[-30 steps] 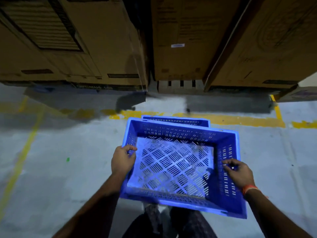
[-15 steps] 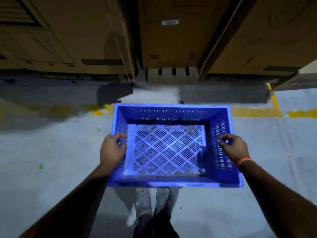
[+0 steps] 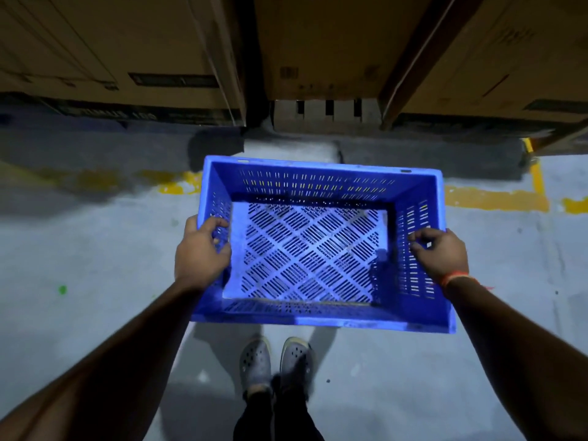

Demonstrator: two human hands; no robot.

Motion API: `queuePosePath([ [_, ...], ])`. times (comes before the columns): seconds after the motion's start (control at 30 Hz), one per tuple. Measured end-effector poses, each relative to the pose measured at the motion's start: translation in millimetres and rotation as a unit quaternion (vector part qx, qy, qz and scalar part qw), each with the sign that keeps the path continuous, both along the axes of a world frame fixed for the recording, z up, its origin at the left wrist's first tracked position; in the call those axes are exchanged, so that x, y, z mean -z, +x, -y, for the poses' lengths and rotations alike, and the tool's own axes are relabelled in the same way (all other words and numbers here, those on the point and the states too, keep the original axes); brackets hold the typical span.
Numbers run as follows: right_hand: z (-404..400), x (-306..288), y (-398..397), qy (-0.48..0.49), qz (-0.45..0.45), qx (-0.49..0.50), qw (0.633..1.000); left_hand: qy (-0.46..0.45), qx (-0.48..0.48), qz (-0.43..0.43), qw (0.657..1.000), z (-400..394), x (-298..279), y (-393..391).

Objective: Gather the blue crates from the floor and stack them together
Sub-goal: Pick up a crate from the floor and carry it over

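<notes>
Since a second ago the blue crate (image 3: 321, 243) has slid forward and squared up over the second crate that peeked out behind it, so that one's hidden now. Left hand (image 3: 201, 253) grips the left wall, right hand (image 3: 440, 252) curls over the right wall. Crate sits ahead of the shoes (image 3: 276, 361), near the cardboard boxes (image 3: 318, 46). Looks like it's nesting; can't tell if it's seated, or if more crates remain.

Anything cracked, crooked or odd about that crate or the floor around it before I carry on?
Nothing stands out. The blue slotted plastic crate looks whole and empty, held by the left hand and right hand at its side walls. Only worn yellow floor paint and a green speck.
</notes>
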State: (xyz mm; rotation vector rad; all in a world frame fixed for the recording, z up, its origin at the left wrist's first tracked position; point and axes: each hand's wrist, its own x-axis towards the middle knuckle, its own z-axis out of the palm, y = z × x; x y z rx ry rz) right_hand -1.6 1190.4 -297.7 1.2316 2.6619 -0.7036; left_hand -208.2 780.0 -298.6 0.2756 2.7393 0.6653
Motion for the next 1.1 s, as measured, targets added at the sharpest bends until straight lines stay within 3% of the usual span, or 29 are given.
queuePosePath([
  [0.57,-2.0,6.1,-2.7,0.02,-0.005,0.001,1.0,-0.04,0.0,-0.038,0.998,-2.6,6.7,1.5],
  [0.93,10.3,11.4,31.7,0.073,-0.024,-0.036,0.996,0.006,0.085,-0.066,0.994,32.8,20.4,18.5],
  [1.1,24.6,14.4,50.6,0.098,-0.038,-0.028,0.994,-0.014,0.083,-0.093,0.992,37.8,21.8,34.8],
])
